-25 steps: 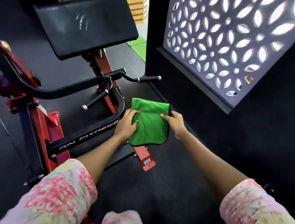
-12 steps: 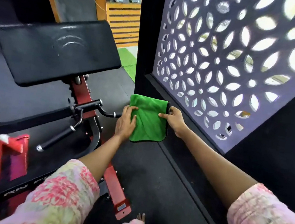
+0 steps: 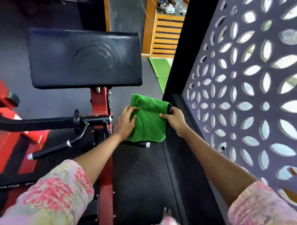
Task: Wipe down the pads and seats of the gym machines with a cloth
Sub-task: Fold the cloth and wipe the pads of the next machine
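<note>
A folded green cloth [image 3: 149,120] hangs in the air between both hands, in front of me and to the right of the machine. My left hand [image 3: 124,123] holds its left edge, thumb on the front. My right hand [image 3: 175,120] pinches its right edge near the black trim. The machine's black arm pad [image 3: 83,58] is tilted toward me at upper left, with curved wet streaks on it. It stands on a red post [image 3: 100,100].
A black handle bar [image 3: 37,121] and a short grip [image 3: 50,150] stick out left of my left arm. A perforated screen wall [image 3: 257,87] runs close along my right. Red frame beams [image 3: 106,190] lie on the dark floor. A person sits far back at a counter [image 3: 166,36].
The view has swung up and toward the pad, which now looks larger and nearer. Both hands keep holding the green cloth in the same way.
</note>
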Motion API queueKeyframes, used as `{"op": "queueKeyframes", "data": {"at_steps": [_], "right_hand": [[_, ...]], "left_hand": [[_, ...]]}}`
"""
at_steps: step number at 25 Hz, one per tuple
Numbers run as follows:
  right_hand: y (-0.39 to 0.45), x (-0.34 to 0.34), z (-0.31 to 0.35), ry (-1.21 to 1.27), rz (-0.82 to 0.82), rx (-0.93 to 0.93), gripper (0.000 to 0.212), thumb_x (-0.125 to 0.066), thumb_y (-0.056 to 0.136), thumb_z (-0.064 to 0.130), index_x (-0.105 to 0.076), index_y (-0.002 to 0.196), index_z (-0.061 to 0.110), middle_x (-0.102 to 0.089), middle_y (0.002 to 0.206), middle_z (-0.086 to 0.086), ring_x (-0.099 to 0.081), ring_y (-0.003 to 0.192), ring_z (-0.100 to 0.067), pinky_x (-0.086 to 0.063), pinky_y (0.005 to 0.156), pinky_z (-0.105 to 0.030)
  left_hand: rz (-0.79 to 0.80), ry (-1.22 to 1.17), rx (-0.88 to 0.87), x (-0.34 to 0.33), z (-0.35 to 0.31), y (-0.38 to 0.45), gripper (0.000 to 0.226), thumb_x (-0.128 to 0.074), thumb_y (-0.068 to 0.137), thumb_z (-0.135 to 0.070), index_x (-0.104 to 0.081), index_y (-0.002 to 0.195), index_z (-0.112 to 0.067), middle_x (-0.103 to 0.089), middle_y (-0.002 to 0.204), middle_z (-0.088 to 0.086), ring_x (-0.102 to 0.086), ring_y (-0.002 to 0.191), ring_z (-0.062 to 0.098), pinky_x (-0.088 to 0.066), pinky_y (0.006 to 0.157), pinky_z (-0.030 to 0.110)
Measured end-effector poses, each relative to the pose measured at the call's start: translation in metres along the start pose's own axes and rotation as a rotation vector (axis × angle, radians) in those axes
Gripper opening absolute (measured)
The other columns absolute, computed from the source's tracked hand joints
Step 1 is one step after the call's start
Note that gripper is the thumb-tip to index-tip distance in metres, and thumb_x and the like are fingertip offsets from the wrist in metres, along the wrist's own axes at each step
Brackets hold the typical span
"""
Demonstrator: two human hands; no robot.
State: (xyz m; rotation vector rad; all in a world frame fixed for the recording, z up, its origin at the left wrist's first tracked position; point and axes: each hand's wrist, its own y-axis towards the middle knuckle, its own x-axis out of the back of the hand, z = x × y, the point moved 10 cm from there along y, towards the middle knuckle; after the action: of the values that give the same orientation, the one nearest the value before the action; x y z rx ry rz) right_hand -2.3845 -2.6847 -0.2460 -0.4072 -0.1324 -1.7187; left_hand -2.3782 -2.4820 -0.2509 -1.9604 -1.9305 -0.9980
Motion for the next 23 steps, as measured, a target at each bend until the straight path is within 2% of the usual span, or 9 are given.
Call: {"op": "queueKeyframes", "data": {"at_steps": [1,3,6,8,11,14,17,20,23], "right_hand": [[0.016,-0.003,0.006,0.015,0.047,0.009,0.021,-0.07,0.079,0.004,-0.062,0.098,0.004,-0.066,0.104,-0.008,-0.063,0.093,-0.02,-0.051,0.073,-0.022],[0.061,-0.015,0.014,0.027,0.159,0.026,0.025,-0.069,0.081,0.003,-0.063,0.105,0.005,-0.066,0.108,-0.009,-0.063,0.097,-0.021,-0.051,0.079,-0.024],[0.116,-0.042,0.04,-0.064,0.329,0.087,0.03,-0.069,0.081,0.006,-0.063,0.111,0.003,-0.066,0.113,-0.01,-0.062,0.104,-0.023,-0.049,0.093,-0.034],[0.148,-0.064,0.063,-0.064,0.426,0.133,0.03,-0.069,0.081,0.009,-0.062,0.11,0.002,-0.066,0.11,-0.009,-0.062,0.102,-0.022,-0.048,0.095,-0.037],[0.175,-0.096,0.104,-0.057,0.533,0.248,0.016,-0.065,0.086,0.009,-0.055,0.098,0.005,-0.059,0.085,0.005,-0.055,0.077,-0.006,-0.047,0.072,-0.018],[0.201,-0.139,0.144,-0.154,0.615,0.417,0.016,-0.062,0.088,0.012,-0.046,0.085,0.011,-0.043,0.07,0.01,-0.04,0.063,-0.001,-0.034,0.057,-0.018],[0.224,-0.181,0.184,-0.231,0.631,0.608,0.024,-0.058,0.091,0.018,-0.037,0.078,0.017,-0.05,0.074,0.004,-0.047,0.072,-0.015,-0.033,0.066,-0.029],[0.245,-0.223,0.213,-0.334,0.638,0.728,0.021,-0.053,0.093,0.028,-0.043,0.098,0.01,-0.063,0.1,-0.017,-0.058,0.095,-0.034,-0.04,0.075,-0.037],[0.262,-0.265,0.243,-0.453,0.65,0.856,0.03,-0.048,0.095,0.033,-0.043,0.114,0.01,-0.062,0.108,-0.024,-0.056,0.101,-0.043,-0.043,0.078,-0.043]], "left_hand": [[-0.028,0.003,0.001,-0.001,0.001,0.009,0.032,-0.051,0.09,0.0,-0.055,0.121,-0.007,-0.05,0.128,0.01,-0.053,0.113,0.024,-0.041,0.096,0.03],[-0.108,0.045,0.049,-0.001,0.01,0.03,0.031,-0.051,0.091,-0.001,-0.056,0.121,-0.007,-0.05,0.128,0.009,-0.051,0.115,0.021,-0.037,0.093,0.02],[-0.241,0.101,0.161,0.011,0.023,0.057,0.03,-0.047,0.092,-0.001,-0.056,0.12,-0.007,-0.049,0.127,0.01,-0.049,0.118,0.023,-0.032,0.093,0.018],[-0.353,0.17,0.246,0.028,0.03,0.073,0.029,-0.046,0.093,-0.001,-0.057,0.119,-0.009,-0.05,0.127,0.009,-0.051,0.116,0.023,-0.036,0.087,0.021],[-0.513,0.19,0.393,0.052,0.046,0.085,0.029,-0.044,0.093,-0.004,-0.057,0.119,-0.012,-0.051,0.127,0.005,-0.053,0.112,0.025,-0.041,0.088,0.035],[-0.685,0.214,0.479,0.074,0.063,0.097,0.029,-0.045,0.092,-0.005,-0.057,0.117,-0.013,-0.052,0.124,0.004,-0.055,0.108,0.026,-0.045,0.087,0.041],[-0.819,0.221,0.52,0.098,0.083,0.12,0.028,-0.045,0.092,-0.006,-0.056,0.117,-0.013,-0.053,0.124,0.004,-0.055,0.107,0.027,-0.045,0.087,0.042],[-0.942,0.223,0.56,0.122,0.105,0.142,0.026,-0.046,0.092,-0.004,-0.057,0.114,-0.011,-0.055,0.12,0.006,-0.056,0.105,0.028,-0.044,0.086,0.039],[-1.01,0.207,0.577,0.144,0.13,0.164,0.026,-0.046,0.092,-0.001,-0.058,0.114,-0.008,-0.056,0.118,0.009,-0.055,0.108,0.026,-0.042,0.089,0.035]]}}
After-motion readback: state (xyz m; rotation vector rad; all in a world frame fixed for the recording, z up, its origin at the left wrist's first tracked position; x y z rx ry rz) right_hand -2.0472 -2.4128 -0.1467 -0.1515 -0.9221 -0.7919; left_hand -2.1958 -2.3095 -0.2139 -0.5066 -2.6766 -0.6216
